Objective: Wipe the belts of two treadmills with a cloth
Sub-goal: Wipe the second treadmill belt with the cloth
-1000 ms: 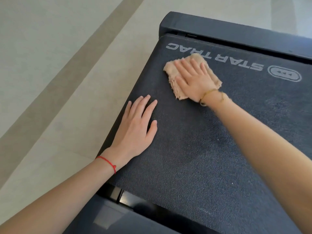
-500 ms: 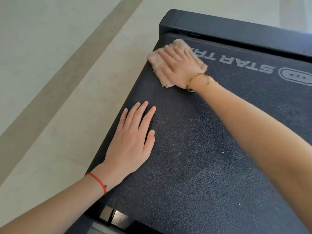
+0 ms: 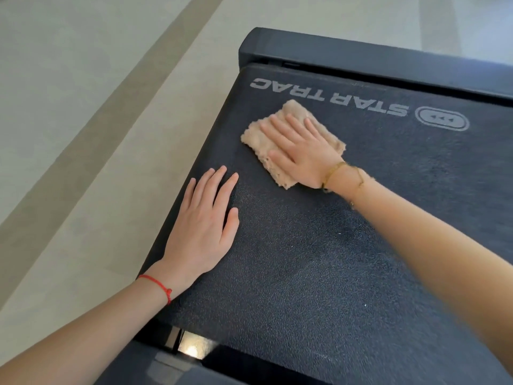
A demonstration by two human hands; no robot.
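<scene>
Compared with half a second ago, the beige cloth (image 3: 280,143) is sitting closer to the person and further from the belt's far left corner, clear of the "STAR TRAC" lettering (image 3: 330,95) it was covering. It is lying flat on the treadmill belt (image 3: 319,259), with the right hand (image 3: 302,154) pressing down on it, fingers straight and slightly spread, palm flat, wrist angling in from the right. The left hand (image 3: 204,226) is resting flat on the belt near its left edge, fingers together and extended, bracing. Wiping of this first belt is underway near its far end; next the cloth probably needs sweeping across the unwiped stretch toward the right, keeping even pressure. Pale floor (image 3: 83,134) is lying beyond the treadmill's end cover (image 3: 361,56).
</scene>
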